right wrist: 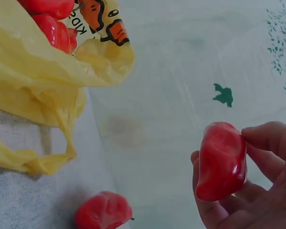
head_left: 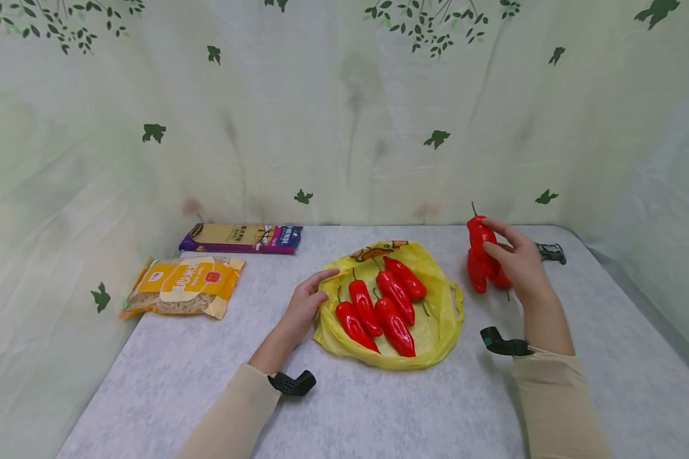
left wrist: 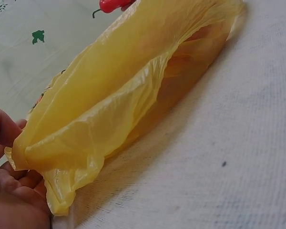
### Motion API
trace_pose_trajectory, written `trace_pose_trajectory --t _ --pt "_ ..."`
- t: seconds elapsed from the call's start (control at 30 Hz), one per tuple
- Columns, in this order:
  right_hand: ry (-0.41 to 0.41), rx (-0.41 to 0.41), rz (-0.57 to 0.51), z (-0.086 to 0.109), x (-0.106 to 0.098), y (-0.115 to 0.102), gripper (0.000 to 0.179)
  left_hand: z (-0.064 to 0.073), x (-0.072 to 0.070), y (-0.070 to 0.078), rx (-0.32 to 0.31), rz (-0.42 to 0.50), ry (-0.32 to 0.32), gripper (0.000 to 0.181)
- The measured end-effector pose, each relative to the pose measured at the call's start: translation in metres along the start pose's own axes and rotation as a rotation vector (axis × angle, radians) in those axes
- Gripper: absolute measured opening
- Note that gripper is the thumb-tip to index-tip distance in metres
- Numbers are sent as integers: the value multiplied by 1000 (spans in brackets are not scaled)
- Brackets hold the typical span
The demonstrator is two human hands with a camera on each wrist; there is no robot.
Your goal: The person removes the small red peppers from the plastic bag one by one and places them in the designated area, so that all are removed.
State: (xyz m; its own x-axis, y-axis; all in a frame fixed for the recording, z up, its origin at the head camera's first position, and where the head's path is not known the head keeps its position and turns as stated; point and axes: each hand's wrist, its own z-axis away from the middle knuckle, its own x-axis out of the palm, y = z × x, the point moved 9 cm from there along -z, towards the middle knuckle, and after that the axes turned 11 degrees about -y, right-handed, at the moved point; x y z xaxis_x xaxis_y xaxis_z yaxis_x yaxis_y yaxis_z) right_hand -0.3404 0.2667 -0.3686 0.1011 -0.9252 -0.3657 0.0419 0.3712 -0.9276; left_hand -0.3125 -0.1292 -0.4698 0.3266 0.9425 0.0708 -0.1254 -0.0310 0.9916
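Observation:
A yellow plastic bag (head_left: 436, 341) lies spread on the table, its mouth facing up, with several shiny red chili peppers (head_left: 395, 326) inside. At the bag's left rim, my left hand (head_left: 301, 312) pinches the thin plastic; the left wrist view shows the rim (left wrist: 20, 155) between thumb and fingers. My right hand (head_left: 519, 264) holds a red chili pepper (head_left: 482, 234) by its sides, stem upward, to the right of the bag. In the right wrist view this pepper (right wrist: 222, 162) sits between thumb and fingers. Just below it are more red peppers (head_left: 477, 274), partly hidden by the hand.
An orange-and-clear food packet (head_left: 186, 287) lies at the left of the table. Behind it is a flat purple-and-gold package (head_left: 241, 238). A small black packet (head_left: 551, 253) shows beyond the right hand. A leaf-printed curtain (head_left: 350, 127) hangs along the back edge.

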Motion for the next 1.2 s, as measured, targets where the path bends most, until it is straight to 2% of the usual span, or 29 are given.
trace_pose_trajectory --t 0.33,0.77,0.97,1.2 --pt "125 44 -121 -4 -21 25 55 -1 0 1 16 3 -7 56" --pt "205 193 -215 -4 -39 67 58 1 2 2 13 -4 -3 55" --pt "227 227 -226 -5 -46 81 60 1 1 2 15 -3 4 55" --pt "256 280 -180 -5 -53 95 60 1 0 0 10 -2 9 54"
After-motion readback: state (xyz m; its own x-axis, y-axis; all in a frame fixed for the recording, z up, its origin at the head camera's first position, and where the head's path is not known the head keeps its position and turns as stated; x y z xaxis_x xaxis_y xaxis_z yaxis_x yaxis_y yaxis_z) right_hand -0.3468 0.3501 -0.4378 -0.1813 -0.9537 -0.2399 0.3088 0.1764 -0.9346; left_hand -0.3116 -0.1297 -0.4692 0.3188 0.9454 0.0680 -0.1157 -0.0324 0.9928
